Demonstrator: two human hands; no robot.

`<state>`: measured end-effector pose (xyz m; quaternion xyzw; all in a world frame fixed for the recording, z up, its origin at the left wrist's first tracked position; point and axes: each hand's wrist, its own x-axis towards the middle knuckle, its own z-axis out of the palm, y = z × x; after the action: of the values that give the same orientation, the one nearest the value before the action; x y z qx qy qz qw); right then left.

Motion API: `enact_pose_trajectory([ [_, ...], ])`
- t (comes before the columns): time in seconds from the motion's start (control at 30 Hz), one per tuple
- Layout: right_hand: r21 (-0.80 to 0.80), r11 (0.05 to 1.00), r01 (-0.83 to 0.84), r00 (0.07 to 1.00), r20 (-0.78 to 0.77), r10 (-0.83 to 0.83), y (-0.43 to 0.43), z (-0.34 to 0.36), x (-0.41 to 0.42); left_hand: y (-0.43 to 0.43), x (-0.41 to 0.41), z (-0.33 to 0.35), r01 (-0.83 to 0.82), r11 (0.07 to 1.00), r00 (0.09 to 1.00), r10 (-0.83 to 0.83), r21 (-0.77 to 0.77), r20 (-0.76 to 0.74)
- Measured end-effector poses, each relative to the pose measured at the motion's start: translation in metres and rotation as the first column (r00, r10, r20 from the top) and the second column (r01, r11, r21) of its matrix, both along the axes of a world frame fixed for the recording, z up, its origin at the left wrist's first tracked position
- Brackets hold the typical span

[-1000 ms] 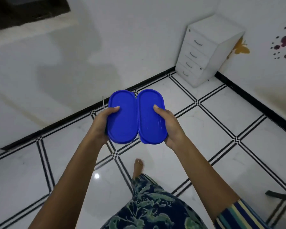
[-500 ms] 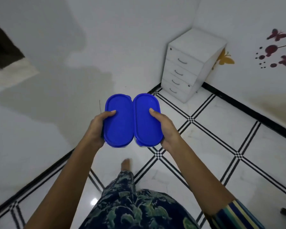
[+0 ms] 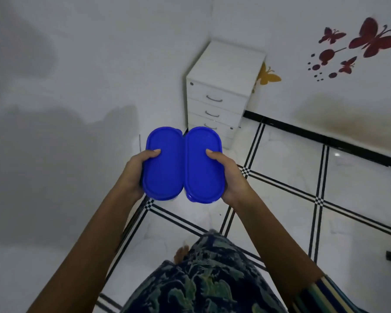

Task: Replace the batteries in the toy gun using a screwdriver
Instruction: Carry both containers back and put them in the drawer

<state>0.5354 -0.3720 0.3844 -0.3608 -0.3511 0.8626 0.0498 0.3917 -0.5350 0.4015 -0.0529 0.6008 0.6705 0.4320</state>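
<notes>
The person is holding two oval boxes side by side at the middle of the view, their long edges touching. The left container (image 3: 163,166) and the right container (image 3: 203,163) are each wearing a smooth, glossy, deep-blue plastic lid with a raised rim and rounded ends; a pale body is peeking out beneath the near ends, and whatever is lying under the lids is hidden. The left hand (image 3: 133,175) is gripping the left box from its 9 o'clock side, thumb lying flat on the lid, the other fingers wrapping underneath out of sight. The right hand (image 3: 231,177) is gripping the right box from 3 o'clock in the same way. At 1 o'clock from the boxes a white, boxy drawer cabinet (image 3: 221,91) with curved metal handles is standing in the corner. Dark red butterfly stickers (image 3: 370,39) are sitting on the wall at 2 o'clock. Glossy white tiles (image 3: 280,172) with black double lines are shining below.
</notes>
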Motion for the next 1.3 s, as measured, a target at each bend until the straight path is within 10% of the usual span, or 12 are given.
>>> enact_pose_trajectory([
  [1.3, -0.083, 0.983, 0.165, 0.956, 0.258, -0.139, 0.386, -0.236, -0.350, 0.409, -0.370, -0.271, 0.190, 0.981, 0.971, -0.181, -0.047, 0.155],
])
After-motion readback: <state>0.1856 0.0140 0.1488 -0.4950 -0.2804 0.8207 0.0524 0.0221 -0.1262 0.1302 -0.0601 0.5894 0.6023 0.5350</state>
